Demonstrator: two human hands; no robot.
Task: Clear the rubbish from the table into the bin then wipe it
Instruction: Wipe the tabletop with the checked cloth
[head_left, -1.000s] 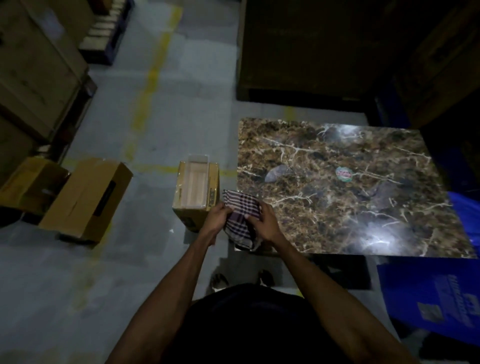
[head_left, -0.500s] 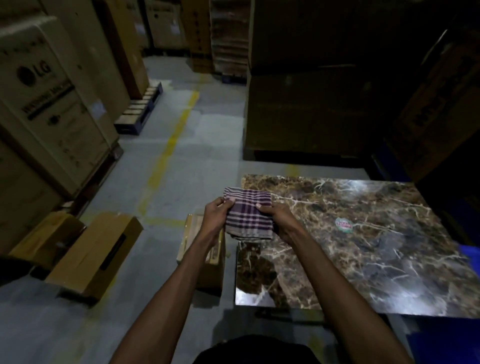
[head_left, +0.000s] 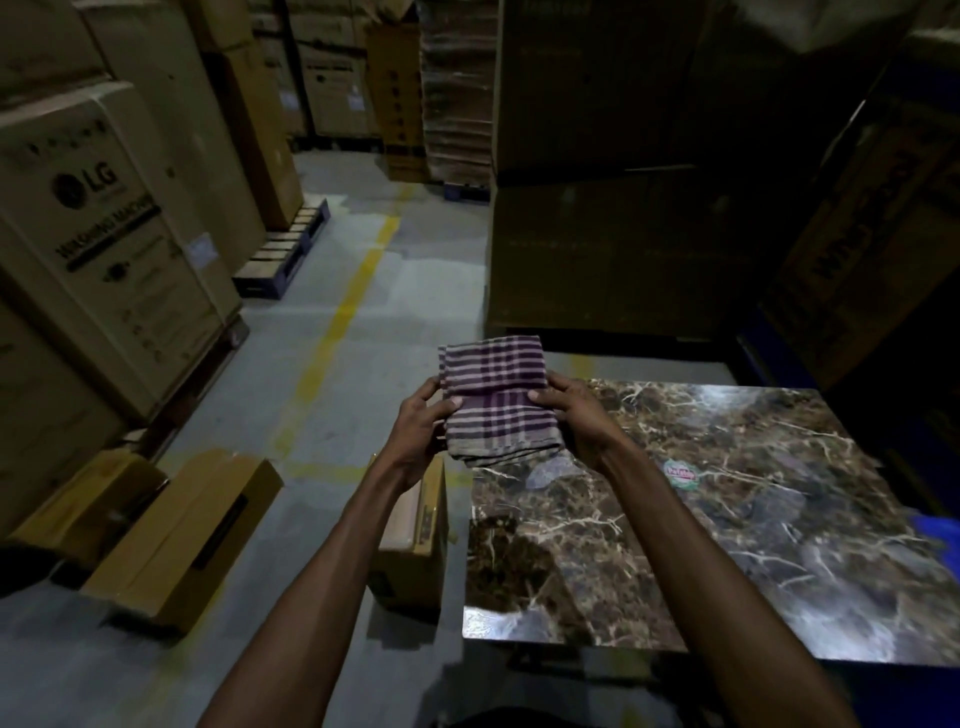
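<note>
The open cardboard box (head_left: 415, 540) on the floor just left of the table (head_left: 727, 545) stands with its top toward you, but your left forearm covers most of the opening and you cannot tell what is inside. 2 more brown boxes (head_left: 182, 535) lie on their sides farther left, their contents not visible. You hold the folded checked cloth (head_left: 496, 400) above the table's far-left corner, left hand (head_left: 421, 431) and right hand (head_left: 576, 421) each gripping 1 side with thumbs on top. The marble-patterned top carries a small round sticker (head_left: 681, 474); its print is too small to read. Tall stacked cartons (head_left: 104, 249) line a grey floor marked with a yellow line (head_left: 343, 317). The right side of the room is too dark to make out.
</note>
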